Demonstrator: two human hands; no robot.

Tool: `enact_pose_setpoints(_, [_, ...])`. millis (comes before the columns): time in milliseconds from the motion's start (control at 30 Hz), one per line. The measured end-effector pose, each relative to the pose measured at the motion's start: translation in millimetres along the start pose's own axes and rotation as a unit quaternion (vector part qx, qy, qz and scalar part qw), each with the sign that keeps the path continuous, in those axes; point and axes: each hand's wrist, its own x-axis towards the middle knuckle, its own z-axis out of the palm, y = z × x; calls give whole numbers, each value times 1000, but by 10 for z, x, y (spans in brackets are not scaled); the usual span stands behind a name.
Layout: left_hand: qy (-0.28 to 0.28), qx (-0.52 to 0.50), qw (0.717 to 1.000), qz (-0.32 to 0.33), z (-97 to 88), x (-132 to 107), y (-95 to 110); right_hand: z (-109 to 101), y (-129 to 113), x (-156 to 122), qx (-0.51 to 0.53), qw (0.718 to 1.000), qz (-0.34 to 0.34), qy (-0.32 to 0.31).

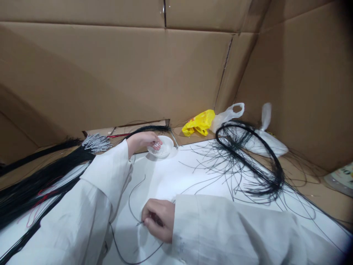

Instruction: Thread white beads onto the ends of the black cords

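My left hand (150,140) reaches into a small white bowl (164,152), its fingers closed together among whitish bits. Whether it grips any of them I cannot make out. My right hand (159,220) is low over the white work surface (165,180), thumb and forefinger pinched on a thin black cord (129,204). One stretch of the cord curves up from the fingertips; another loops below toward the bottom of the view. At the pinch a short dark end sticks out to the left.
On the left lie long bundles of black cords (63,173) with whitish-grey tips (96,142) and some red thread (41,200). To the right is a looped bundle of black cords (248,158) with loose ends. Behind are a yellow bag (200,123), clear plastic bags (268,143) and cardboard walls (124,73).
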Motion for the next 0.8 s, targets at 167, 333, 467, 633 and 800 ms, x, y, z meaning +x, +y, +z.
enact_pose_setpoints(167, [20,10,1000,-5,-23,64,-43,-12,-24,-25,10,999,-14,-39])
enact_pose_setpoints(333, [53,40,998,2,-66,137,-95,-10,-26,-24,20,999,-15,-30])
enact_pose_setpoints(467, [66,45,997,10,-46,118,-90,-15,-39,-11,33,999,-7,-25])
enact_pose_setpoints(633, [78,38,996,-2,-18,76,-44,-5,-35,2,34,999,-10,-22])
enact_pose_setpoints(800, [87,11,996,-12,13,-18,-23,-12,-29,-1,33,999,-8,-29])
